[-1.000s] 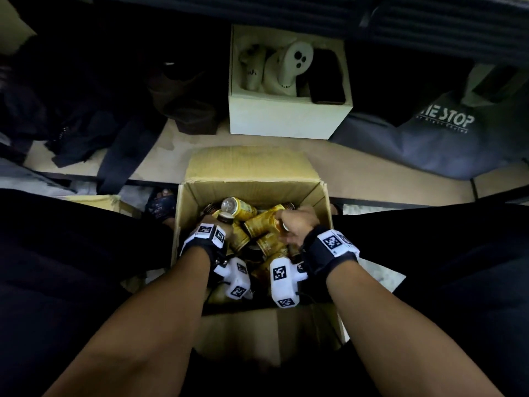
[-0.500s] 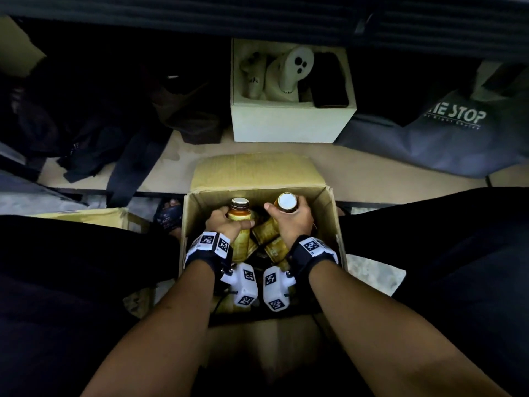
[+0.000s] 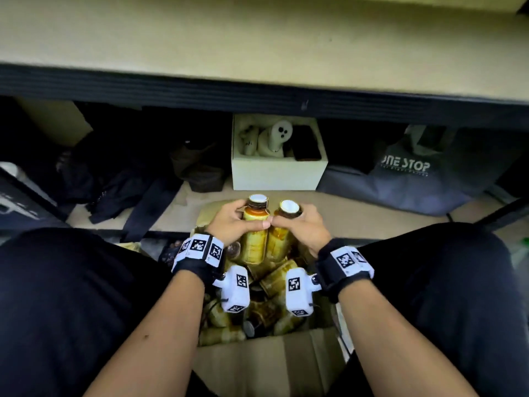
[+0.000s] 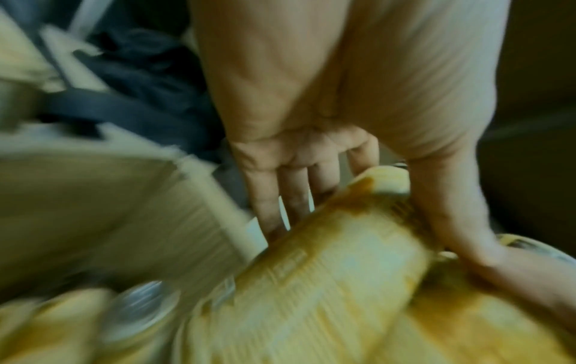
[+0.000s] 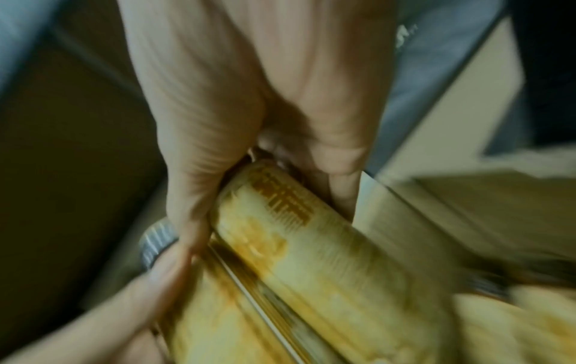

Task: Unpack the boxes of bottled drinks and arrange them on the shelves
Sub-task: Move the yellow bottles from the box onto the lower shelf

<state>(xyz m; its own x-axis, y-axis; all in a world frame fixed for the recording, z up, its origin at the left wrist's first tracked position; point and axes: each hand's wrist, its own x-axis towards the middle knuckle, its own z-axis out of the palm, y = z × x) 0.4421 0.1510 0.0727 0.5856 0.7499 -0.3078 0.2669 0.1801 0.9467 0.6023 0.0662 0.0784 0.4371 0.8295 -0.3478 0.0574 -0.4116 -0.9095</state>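
An open cardboard box sits between my knees, holding several yellow-labelled bottles lying loose. My left hand grips one upright bottle with a white cap, lifted above the box. My right hand grips a second bottle right beside it, the two bottles touching. In the left wrist view the fingers wrap the blurred bottle. In the right wrist view the thumb and fingers clasp the other bottle.
A wide pale shelf board with a dark front edge spans above. On the lower shelf stand a white box with ghost figures, a grey "ONE STOP" bag to the right and dark clothing to the left.
Both hands pulled a bottle upright out of the box and raised them side by side. My head tilted up, bringing the upper shelf board into view.
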